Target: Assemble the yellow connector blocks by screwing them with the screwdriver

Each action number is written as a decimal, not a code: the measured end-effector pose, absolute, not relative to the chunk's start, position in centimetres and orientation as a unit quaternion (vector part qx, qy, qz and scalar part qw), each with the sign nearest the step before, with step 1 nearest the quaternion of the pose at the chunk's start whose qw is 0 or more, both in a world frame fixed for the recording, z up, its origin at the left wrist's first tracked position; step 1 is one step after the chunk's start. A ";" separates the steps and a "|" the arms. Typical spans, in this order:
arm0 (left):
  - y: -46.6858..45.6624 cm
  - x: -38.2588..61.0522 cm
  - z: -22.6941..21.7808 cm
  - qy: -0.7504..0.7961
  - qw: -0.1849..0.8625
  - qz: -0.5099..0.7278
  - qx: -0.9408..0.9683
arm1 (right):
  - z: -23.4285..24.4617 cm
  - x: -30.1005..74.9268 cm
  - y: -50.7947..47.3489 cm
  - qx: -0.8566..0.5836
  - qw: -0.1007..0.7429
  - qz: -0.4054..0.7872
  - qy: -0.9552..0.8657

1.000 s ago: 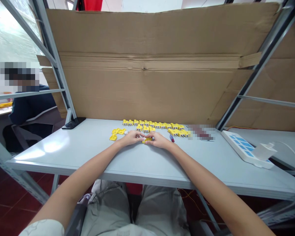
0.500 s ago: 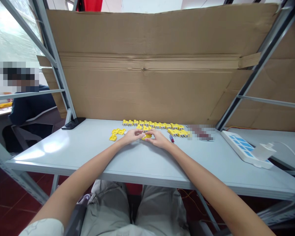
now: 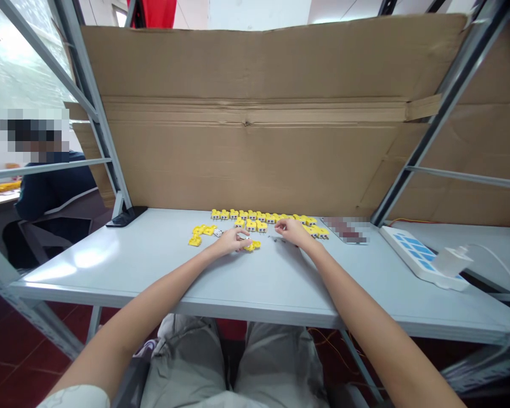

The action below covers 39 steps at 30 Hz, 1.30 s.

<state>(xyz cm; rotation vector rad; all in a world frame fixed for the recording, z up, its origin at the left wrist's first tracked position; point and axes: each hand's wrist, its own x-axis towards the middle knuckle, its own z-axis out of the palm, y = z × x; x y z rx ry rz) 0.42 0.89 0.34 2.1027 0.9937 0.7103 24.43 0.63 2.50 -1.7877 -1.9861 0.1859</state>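
My left hand (image 3: 229, 242) has its fingers closed on a small yellow plastic piece (image 3: 252, 246), held low over the table, with a bit of white showing beside the fingertips. To the right, my right hand (image 3: 293, 231) is raised slightly with thumb and fingertips drawn together; whatever they pinch is too small to make out. Tiny dark bits (image 3: 277, 239) lie just below those fingertips. Between and beyond the hands stand yellow blocks with dark round holes (image 3: 250, 225). Left of my left hand are loose yellow pieces (image 3: 194, 240) and a small white part (image 3: 217, 232).
A long row of yellow blocks (image 3: 233, 215) runs along the back of the white table (image 3: 153, 255). More blocks (image 3: 318, 231) sit beyond my right wrist. A power strip (image 3: 416, 255) with a plugged-in charger lies at right. Cardboard (image 3: 246, 158) walls the back; a person (image 3: 59, 181) sits at left.
My right hand has left the yellow piece and moved right, over the tiny dark bits. My left hand keeps the piece and has shifted slightly left and down in view.
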 end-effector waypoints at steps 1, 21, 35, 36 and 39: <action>0.9 0.4 0.4 0.380 0.301 0.268 0.832 | 2.6 24.9 0.6 -0.660 0.220 0.071 -0.715; 1.2 0.3 0.0 0.300 0.264 0.234 0.886 | 1.4 25.8 1.4 -0.679 0.190 0.085 -0.704; 1.3 0.3 0.0 0.298 0.247 0.230 0.893 | 1.8 25.6 1.0 -0.672 0.188 0.097 -0.709; 1.3 0.3 0.0 0.298 0.245 0.229 0.894 | 1.8 25.5 1.0 -0.672 0.187 0.097 -0.710; 1.2 0.3 0.1 0.296 0.240 0.227 0.896 | 1.8 25.3 1.0 -0.671 0.187 0.096 -0.711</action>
